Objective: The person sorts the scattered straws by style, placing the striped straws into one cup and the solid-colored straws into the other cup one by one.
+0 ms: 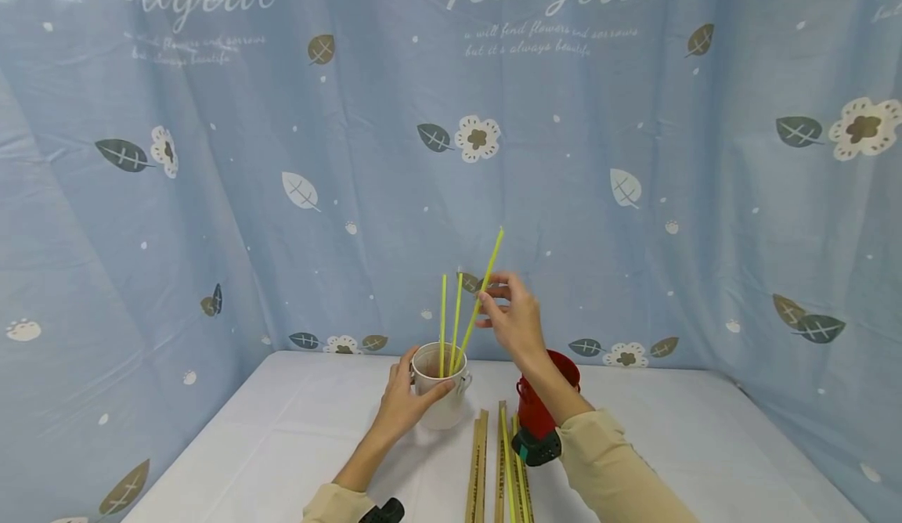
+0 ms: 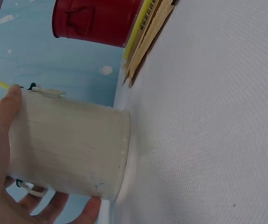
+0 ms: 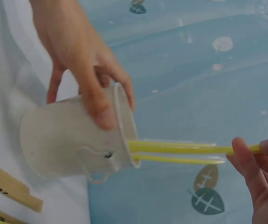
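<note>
My left hand (image 1: 403, 404) grips a white metal bucket (image 1: 444, 412) with small side handles; its thumb lies along the near side just below the rim, its fingers round the other side. The bucket stands upright on the white table. Two thin yellow sticks (image 1: 443, 315) rise from inside it. Between thumb and fingertips, my right hand (image 1: 520, 321) pinches another yellow stick (image 1: 492, 257) partway up. That stick leans to the right, its lower end inside the bucket's mouth. In the right wrist view, the sticks (image 3: 171, 148) show clear tips.
A red bucket (image 1: 537, 413) stands to the right, partly behind my right forearm. In front lie several flat brown strips (image 1: 476, 460) with printed marks, and yellow sticks (image 1: 508, 468) among them. A blue patterned curtain (image 1: 395, 194) hangs behind the table.
</note>
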`<action>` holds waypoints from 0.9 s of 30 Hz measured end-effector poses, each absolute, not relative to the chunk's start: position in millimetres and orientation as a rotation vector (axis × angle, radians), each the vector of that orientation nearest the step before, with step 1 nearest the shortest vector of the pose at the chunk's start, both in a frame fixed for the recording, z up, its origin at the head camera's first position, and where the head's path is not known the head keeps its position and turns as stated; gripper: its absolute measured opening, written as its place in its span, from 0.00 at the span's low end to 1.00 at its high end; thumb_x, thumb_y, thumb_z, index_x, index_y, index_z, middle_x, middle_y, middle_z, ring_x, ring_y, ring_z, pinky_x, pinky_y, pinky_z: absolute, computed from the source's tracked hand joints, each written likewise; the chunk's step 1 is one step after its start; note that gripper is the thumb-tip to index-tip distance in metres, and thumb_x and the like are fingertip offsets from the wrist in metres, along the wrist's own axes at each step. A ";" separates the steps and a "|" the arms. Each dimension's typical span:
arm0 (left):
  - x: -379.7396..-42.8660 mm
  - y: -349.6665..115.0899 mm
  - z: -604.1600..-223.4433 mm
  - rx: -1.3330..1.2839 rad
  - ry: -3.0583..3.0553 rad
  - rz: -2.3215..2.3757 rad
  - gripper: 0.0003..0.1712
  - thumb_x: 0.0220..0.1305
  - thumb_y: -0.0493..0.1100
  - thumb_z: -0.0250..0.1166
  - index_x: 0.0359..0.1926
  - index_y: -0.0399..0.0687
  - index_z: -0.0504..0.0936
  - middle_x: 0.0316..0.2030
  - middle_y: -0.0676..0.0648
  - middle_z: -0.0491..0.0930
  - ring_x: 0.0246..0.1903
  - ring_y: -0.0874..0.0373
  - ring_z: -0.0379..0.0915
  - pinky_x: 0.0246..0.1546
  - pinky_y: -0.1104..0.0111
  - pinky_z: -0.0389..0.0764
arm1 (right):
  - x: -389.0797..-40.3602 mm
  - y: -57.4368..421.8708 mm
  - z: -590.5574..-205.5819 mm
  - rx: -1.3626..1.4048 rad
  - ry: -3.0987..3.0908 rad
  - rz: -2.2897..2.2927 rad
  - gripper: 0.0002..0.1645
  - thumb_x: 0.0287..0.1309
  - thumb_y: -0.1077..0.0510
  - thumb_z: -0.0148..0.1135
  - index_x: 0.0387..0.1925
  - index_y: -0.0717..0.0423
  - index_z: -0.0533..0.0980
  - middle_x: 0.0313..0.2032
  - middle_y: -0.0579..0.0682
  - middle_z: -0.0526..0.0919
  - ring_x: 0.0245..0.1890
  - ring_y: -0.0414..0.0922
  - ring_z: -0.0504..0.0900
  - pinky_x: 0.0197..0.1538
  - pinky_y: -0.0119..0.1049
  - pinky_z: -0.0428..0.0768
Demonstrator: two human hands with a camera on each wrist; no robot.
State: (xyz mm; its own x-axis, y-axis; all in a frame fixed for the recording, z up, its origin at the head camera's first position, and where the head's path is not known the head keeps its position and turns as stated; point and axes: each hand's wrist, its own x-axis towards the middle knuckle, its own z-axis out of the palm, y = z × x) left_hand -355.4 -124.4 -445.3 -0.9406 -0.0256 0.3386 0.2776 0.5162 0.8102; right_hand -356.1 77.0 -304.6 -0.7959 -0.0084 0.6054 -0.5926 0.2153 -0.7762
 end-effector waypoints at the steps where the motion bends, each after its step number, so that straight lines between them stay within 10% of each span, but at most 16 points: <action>1: -355.5 -124.5 -445.2 -0.211 -2.452 -1.394 0.55 0.52 0.68 0.70 0.75 0.61 0.54 0.62 0.41 0.66 0.60 0.42 0.71 0.53 0.43 0.74 | -356.8 76.7 -306.8 0.551 -2.028 1.615 0.20 0.65 0.63 0.61 0.57 0.60 0.70 0.45 0.62 0.84 0.34 0.55 0.88 0.31 0.34 0.85; 27: -354.7 -124.7 -445.5 -0.213 -2.443 -1.417 0.55 0.52 0.67 0.70 0.75 0.59 0.54 0.63 0.40 0.65 0.60 0.41 0.70 0.52 0.45 0.77 | -361.8 61.9 -356.9 0.507 -2.239 1.593 0.18 0.65 0.63 0.61 0.56 0.59 0.72 0.42 0.61 0.85 0.32 0.54 0.88 0.29 0.38 0.85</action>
